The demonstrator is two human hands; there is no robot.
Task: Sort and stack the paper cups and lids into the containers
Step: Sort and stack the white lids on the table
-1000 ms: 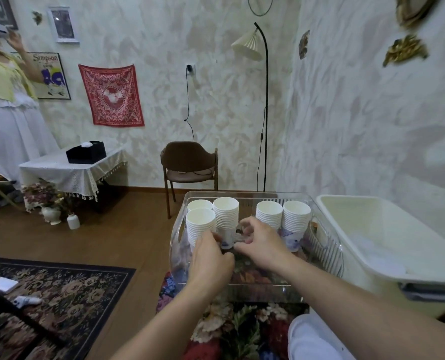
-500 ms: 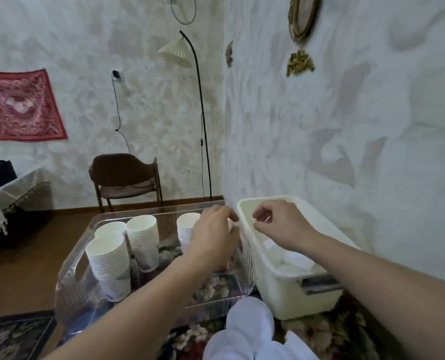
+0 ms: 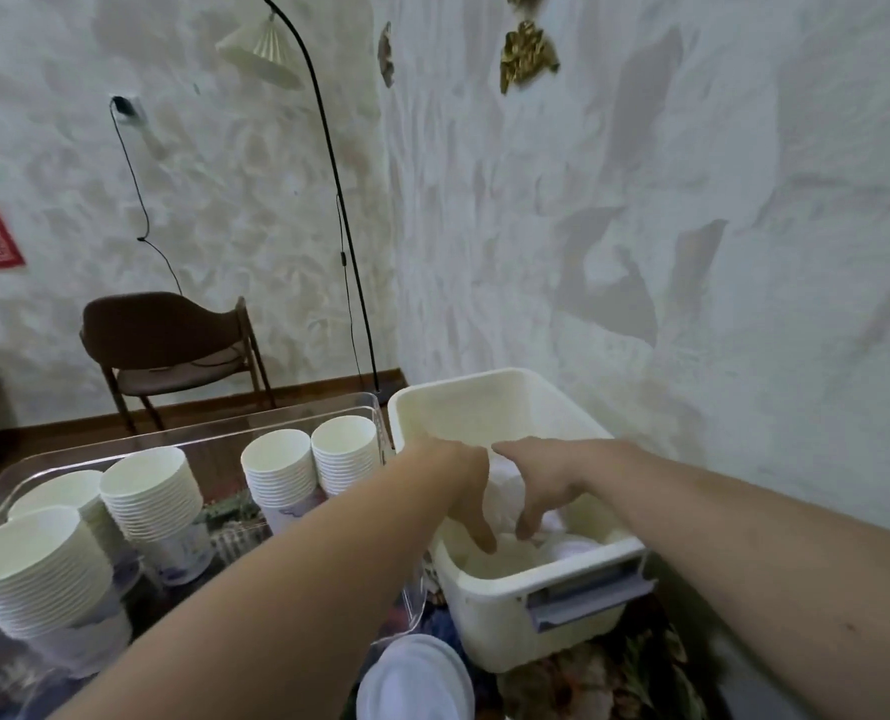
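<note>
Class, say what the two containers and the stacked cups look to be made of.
Left container: clear glossy plastic; you see through its walls. Right bin: opaque cream plastic, moulded rim, likely. Stacked cups: matte white paper, probably; thin rolled rims.

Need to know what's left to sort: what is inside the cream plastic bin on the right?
Inside the cream plastic bin lie pale white lids or cups, too blurred to tell apart. Both hands reach in, left hand and right hand, covering the middle; the bin's bottom is hidden.

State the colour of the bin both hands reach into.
Cream-white bin, grey handle; head view.
</note>
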